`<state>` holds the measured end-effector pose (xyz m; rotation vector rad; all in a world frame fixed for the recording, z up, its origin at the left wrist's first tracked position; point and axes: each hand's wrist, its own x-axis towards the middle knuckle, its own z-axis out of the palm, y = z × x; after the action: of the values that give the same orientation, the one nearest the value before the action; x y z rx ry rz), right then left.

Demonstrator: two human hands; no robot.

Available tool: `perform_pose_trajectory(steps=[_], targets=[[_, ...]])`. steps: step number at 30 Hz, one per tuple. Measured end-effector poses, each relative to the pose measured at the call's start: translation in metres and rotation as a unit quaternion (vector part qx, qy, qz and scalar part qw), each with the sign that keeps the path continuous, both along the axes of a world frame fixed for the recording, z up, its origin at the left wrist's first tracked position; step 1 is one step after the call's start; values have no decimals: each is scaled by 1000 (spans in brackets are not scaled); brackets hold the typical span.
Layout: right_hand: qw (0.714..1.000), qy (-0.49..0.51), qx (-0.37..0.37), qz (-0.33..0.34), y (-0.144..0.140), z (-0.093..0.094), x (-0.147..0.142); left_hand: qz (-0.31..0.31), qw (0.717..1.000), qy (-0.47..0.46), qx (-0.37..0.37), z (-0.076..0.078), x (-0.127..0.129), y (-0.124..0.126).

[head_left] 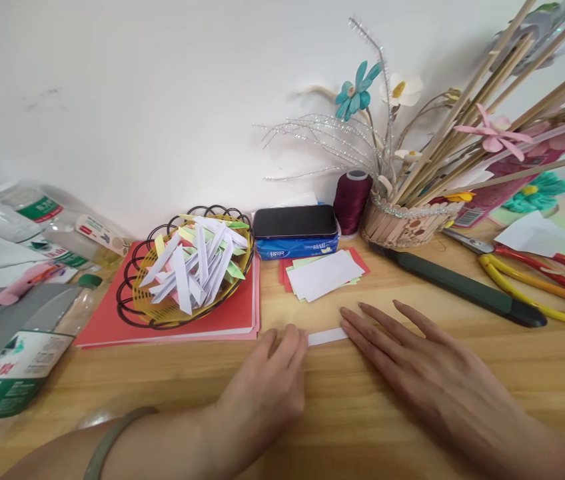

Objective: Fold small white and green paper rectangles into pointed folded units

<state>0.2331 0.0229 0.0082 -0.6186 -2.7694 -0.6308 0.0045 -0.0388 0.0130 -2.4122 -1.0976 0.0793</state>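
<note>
Narrow white paper strip [327, 336], flat on the wooden table [412, 427]

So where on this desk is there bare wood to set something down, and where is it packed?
Bare table lies right of the right hand, below the green knife and scissors, and along the near edge left of the left hand. It is crowded along the wall: bottles, basket on red paper, phone, paper stack, flower holder.

Tabletop [387, 400] — pale wood, smooth, faint grain. Paper strip [327, 336] — matt white. Basket [132, 293] — dark wire, glossy. Phone [295, 221] — glossy black. Water bottle [7, 373] — clear, shiny plastic.
</note>
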Motion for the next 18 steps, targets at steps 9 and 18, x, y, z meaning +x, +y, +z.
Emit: perform_pose_trajectory(steps=[9,18], targets=[[1000,-3,-27,-7,4,-3,14,-14,1000,18,8,2,-1,-5],[999,-6,-49,-17,5,-2,25,-28,999,-14,14,-4,-6,0]])
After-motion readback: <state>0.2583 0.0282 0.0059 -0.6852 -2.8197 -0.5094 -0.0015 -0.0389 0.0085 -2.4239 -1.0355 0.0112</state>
